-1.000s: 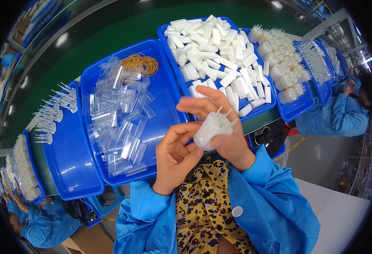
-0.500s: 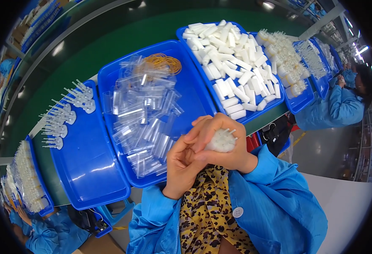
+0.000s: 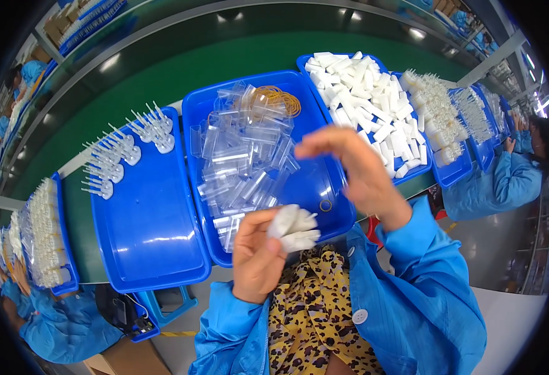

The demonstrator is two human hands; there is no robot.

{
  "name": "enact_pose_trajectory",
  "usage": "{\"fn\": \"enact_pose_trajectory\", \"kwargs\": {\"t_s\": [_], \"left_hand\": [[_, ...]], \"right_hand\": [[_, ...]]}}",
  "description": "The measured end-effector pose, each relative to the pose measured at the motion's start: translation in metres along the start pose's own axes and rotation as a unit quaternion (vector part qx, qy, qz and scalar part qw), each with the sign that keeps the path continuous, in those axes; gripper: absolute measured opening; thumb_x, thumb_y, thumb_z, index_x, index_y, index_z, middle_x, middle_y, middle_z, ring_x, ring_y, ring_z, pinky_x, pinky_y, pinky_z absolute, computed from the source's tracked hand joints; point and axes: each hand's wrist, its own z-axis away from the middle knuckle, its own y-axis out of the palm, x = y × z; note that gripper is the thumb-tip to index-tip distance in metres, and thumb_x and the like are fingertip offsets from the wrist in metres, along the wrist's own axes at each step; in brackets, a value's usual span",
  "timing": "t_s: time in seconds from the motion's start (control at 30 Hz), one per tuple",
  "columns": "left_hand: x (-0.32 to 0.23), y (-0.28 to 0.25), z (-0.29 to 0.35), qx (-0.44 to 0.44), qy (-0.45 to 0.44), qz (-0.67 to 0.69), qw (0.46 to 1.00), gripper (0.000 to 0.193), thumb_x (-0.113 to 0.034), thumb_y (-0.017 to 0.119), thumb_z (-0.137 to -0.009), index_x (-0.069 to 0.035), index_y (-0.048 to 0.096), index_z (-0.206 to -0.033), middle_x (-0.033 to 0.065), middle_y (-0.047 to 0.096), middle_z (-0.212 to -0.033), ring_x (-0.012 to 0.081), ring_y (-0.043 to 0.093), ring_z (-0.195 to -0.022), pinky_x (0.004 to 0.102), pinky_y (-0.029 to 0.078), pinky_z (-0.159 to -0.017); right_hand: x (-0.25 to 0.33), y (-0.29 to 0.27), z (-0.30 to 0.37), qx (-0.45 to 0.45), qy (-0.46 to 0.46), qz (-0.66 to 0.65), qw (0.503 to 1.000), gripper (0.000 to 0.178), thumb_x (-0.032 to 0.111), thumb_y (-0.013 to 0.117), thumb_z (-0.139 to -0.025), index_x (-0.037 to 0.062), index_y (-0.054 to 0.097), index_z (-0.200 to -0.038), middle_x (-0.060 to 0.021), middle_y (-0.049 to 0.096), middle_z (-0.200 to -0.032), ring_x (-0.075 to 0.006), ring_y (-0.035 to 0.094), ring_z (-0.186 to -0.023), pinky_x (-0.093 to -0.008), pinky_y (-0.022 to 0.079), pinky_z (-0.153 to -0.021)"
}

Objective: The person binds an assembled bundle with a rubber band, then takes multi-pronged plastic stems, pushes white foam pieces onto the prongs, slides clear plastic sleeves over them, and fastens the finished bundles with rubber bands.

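Observation:
My left hand is closed around a bundle of white foam-like pieces, whose ends stick out to the right. Above the right part of the middle blue tray, my right hand has its fingers stretched out and holds nothing visible; motion smears it. Clear plastic sleeves lie heaped in that tray. At its far end rests a pile of yellowish rubber bands, and a single rubber band shows near its close right corner.
White foam cylinders fill a blue tray on the right. Another blue tray on the left carries several white pronged pieces along its far-left edge. Trays of bundled white parts stand farther right. A co-worker's blue sleeve shows there.
My hands, which were together around the white bundle, are apart. The bundle stays in my left hand, while my right hand has let go and moved up over the tray. The view has shifted.

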Motion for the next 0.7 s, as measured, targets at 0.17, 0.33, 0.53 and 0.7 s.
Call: {"fn": "enact_pose_trajectory", "kwargs": {"t_s": [0.17, 0.33, 0.53, 0.7], "left_hand": [[0.001, -0.005, 0.012, -0.048, 0.073, 0.006, 0.996, 0.037, -0.015, 0.058, -0.092, -0.009, 0.047, -0.127, 0.0199, 0.050, -0.129, 0.0349, 0.056, -0.113, 0.0477, 0.056, -0.085], [0.008, 0.010, 0.012, -0.074, 0.045, -0.014, 0.996, 0.047, -0.014, 0.056, -0.093, -0.006, 0.040, -0.137, 0.0190, 0.047, -0.135, 0.0347, 0.053, -0.118, 0.0417, 0.055, -0.090], [0.021, 0.032, 0.003, -0.088, 0.117, -0.177, 0.973, 0.052, 0.003, 0.069, -0.081, 0.003, 0.050, -0.129, 0.0120, 0.044, -0.129, 0.0275, 0.055, -0.115, 0.0373, 0.055, -0.091], [0.026, 0.036, 0.002, -0.098, 0.188, -0.408, 0.888, 0.041, 0.000, 0.069, -0.082, 0.001, 0.058, -0.122, 0.0095, 0.047, -0.118, 0.0232, 0.056, -0.110, 0.0313, 0.057, -0.087]], "right_hand": [[-0.036, -0.006, -0.040, 0.097, -0.086, 0.420, 0.898, 0.035, 0.009, 0.072, -0.072, 0.0104, 0.060, -0.105, -0.0093, 0.055, -0.101, -0.0285, 0.054, -0.100, -0.0364, 0.046, -0.083], [-0.047, 0.009, -0.043, 0.072, -0.186, 0.500, 0.843, 0.031, 0.009, 0.073, -0.068, 0.0111, 0.056, -0.094, -0.0057, 0.053, -0.093, -0.0263, 0.053, -0.090, -0.0372, 0.046, -0.076], [-0.061, 0.014, -0.035, 0.100, -0.190, 0.514, 0.830, 0.024, 0.009, 0.064, -0.073, 0.0103, 0.059, -0.097, -0.0083, 0.059, -0.088, -0.0261, 0.060, -0.083, -0.0359, 0.050, -0.069], [-0.036, -0.008, -0.016, -0.016, -0.056, 0.186, 0.981, 0.017, 0.009, 0.060, -0.085, 0.0072, 0.058, -0.102, -0.0078, 0.062, -0.092, -0.0173, 0.061, -0.081, -0.0280, 0.049, -0.070]]}}
